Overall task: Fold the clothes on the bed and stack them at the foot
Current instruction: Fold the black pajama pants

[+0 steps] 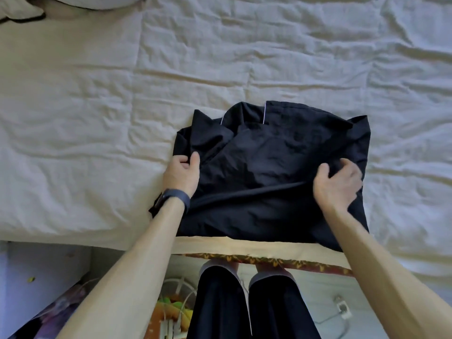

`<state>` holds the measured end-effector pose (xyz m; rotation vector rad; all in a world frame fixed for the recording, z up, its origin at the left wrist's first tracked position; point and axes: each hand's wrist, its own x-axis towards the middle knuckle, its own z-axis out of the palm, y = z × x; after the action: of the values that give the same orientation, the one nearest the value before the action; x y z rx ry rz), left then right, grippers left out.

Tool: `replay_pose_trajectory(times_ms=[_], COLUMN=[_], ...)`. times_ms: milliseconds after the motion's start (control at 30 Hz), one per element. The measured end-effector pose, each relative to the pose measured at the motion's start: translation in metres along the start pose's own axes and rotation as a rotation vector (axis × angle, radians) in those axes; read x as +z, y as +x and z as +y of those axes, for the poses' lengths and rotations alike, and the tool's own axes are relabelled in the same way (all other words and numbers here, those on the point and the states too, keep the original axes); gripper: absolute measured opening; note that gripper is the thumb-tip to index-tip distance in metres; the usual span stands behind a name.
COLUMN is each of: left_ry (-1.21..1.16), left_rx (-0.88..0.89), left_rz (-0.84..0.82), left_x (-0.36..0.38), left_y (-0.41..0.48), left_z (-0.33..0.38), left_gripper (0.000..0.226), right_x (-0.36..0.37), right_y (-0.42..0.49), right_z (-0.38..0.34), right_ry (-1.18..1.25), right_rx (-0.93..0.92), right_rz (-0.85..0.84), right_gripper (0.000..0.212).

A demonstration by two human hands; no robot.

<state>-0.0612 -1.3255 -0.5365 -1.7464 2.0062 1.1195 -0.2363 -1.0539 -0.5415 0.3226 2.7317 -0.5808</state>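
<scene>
Bottom of frame: person's legs (244,304) are standing at the bed (97,123) edge, w/ a white wire thing, prob. a fan (177,288), on the floor just left of them.

Both forearms are reaching up-frame from the lower corners, converging on the top (269,157). It's black and lying at frame centre on the near edge of the bed, its lower hem just reaching the mattress edge.

L hand (182,173), watch (175,198) on the wrist, is pinching the top's left edge: thumb lying over the fabric, fingers curling round the edge. R hand (338,184) is clamping a bunch of cloth near the right edge, fingers curled in, knuckles up. Neither hand is free.

Key relation: the top is lying wider than deep, long axis running left-right across the frame, and both hands are sitting on its near half, one per side, about level. A raised fold ridge is running between them, from L wrist to R thumb. The collar end w/ white piping is lying farther up-frame, beyond both hands. So the next fold prob. means carrying the near half up toward the collar, both hands moving together. If one lags, the fold will likely skew. The fabric looks thin and slippery, so it may slide.

Beyond it: wrinkled pale sheet. Pillow (80,1) is peeking in at upper left.
</scene>
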Motion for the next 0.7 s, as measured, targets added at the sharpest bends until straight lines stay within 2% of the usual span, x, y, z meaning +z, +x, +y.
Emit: replay_pose_trajectory(times_ms=[67, 133, 267, 367, 467, 600, 700], left_ry=[0.085, 0.116, -0.049, -0.079, -0.121, 0.136, 0.530], left_rx=[0.001, 0.077, 0.177, 0.190, 0.163, 0.377, 0.400], left_rz=[-0.085, -0.015, 0.289, 0.263, 0.297, 0.370, 0.199], left_x=[0.007, 0.006, -0.015, -0.024, -0.019, 0.002, 0.018], left_y=[0.017, 0.032, 0.062, 0.083, 0.085, 0.043, 0.015], left_z=[0.018, 0.026, 0.039, 0.049, 0.057, 0.044, 0.031], left_gripper=[0.047, 0.033, 0.022, 0.011, 0.019, 0.037, 0.046], right_x=[-0.003, -0.007, -0.019, -0.025, -0.027, -0.022, -0.009], right_y=[0.028, 0.052, 0.078, 0.087, 0.085, 0.060, 0.020], right_z=[-0.002, 0.005, 0.021, 0.030, 0.033, 0.020, -0.001], right_ry=[0.062, 0.038, 0.009, 0.043, 0.035, -0.020, -0.032], right_rx=[0.187, 0.230, 0.191, 0.130, 0.096, -0.076, -0.371], right_rz=[0.020, -0.040, -0.087, -0.023, 0.043, 0.109, 0.020], right_gripper=[0.057, 0.059, 0.034, 0.019, 0.019, 0.051, 0.051])
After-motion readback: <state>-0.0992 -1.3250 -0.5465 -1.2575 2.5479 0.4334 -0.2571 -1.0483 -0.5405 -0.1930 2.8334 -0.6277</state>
